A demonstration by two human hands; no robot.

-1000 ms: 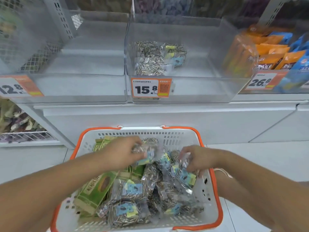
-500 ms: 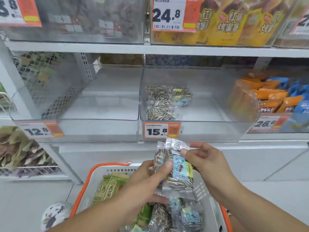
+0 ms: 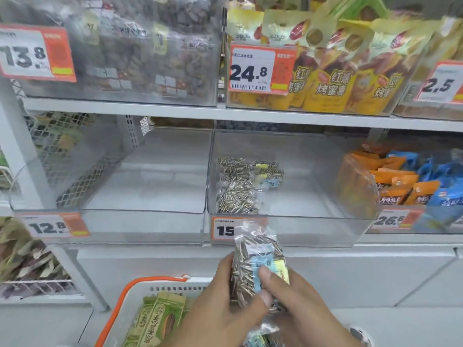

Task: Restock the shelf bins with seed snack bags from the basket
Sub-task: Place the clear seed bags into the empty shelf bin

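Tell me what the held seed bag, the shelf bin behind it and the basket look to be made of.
Seed bag: thin clear plastic film, glossy; the striped seeds show through it.
Shelf bin: rigid clear plastic, probably acrylic; the bags inside show through its smooth walls.
Basket: white moulded plastic with slotted walls and an orange rim.

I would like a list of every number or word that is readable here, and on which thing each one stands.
"13.8": price tag, top left bin.
"24.8": price tag, top middle bin.
"2.5", cut off: price tag, top right.
"12.8": price tag, empty left bin.
"15", rest hidden: price tag behind the held seed bag.
"26.", last digit blurred: price tag, right bin.
"烤蜜薯": yellow bags.
Small print, green bags: unreadable.
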